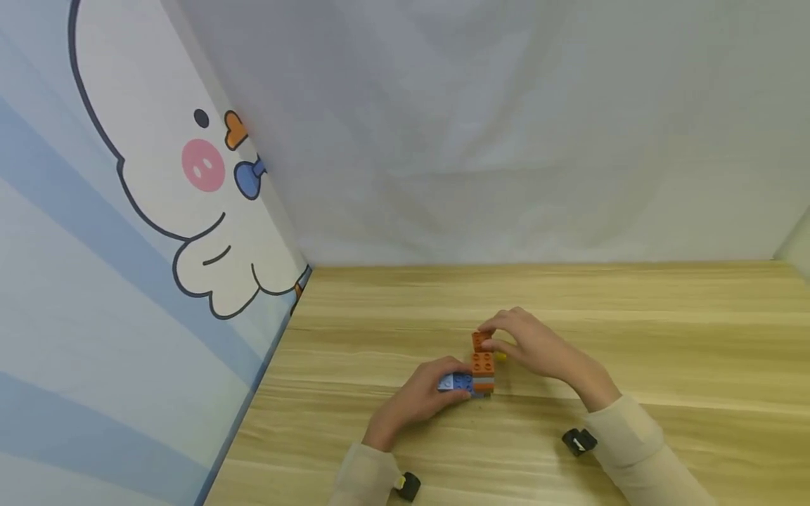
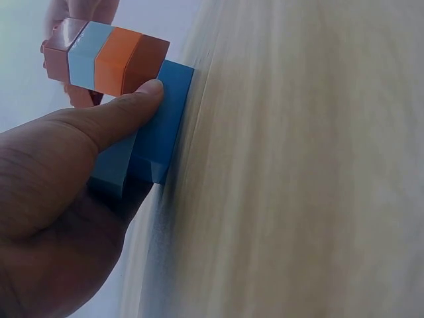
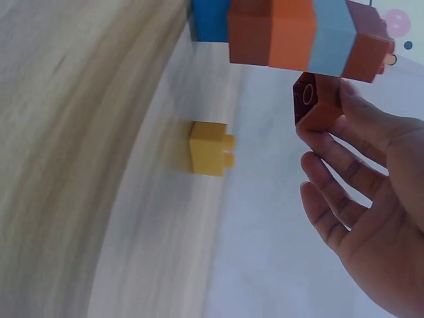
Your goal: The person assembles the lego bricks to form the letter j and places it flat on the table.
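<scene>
A stack of building bricks [image 1: 483,362], orange, light grey and brown-red in layers, rises from blue bricks [image 1: 463,382] on the table. My left hand [image 1: 425,393] grips the blue bricks from the left, its thumb along their near side in the left wrist view. In my right hand [image 1: 538,348], thumb and index finger pinch a single orange-brown brick [image 3: 324,106]. That brick is raised just behind the stack, its hollow underside partly visible in the right wrist view; whether it touches the stack, I cannot tell. The right hand's other fingers are loosely bent.
A yellow brick [image 3: 209,149] stands alone on the wooden table [image 1: 696,337], to the right of the stack and partly hidden by the right hand in the head view. Pale cloth [image 1: 538,140] hangs behind the table. A panel with a cartoon figure [image 1: 152,140] stands at the left.
</scene>
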`<state>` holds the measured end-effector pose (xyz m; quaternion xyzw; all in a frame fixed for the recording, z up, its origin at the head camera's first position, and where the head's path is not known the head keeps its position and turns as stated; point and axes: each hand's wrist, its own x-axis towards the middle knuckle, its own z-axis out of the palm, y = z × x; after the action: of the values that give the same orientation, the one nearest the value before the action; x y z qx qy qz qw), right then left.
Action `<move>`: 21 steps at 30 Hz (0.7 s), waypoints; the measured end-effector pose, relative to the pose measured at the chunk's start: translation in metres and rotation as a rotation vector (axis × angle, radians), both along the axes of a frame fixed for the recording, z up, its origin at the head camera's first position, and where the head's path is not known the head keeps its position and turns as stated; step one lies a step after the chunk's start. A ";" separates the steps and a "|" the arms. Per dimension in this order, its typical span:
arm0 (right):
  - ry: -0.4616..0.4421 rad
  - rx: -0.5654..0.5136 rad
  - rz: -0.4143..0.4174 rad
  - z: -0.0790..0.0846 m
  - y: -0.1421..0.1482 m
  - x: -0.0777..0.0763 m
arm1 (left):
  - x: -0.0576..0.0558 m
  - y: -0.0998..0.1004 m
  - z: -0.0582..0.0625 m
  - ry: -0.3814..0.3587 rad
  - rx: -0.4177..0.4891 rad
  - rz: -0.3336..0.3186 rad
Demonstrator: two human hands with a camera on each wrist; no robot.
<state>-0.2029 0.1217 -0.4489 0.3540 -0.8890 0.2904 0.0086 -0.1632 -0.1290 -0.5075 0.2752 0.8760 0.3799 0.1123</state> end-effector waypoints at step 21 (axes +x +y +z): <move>0.019 0.004 0.003 0.033 -0.002 0.036 | 0.002 -0.003 0.002 -0.011 0.023 -0.020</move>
<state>-0.1673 0.1194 -0.4157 0.3578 -0.8890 0.2853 0.0159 -0.1611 -0.1320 -0.5059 0.2830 0.8681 0.3905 0.1175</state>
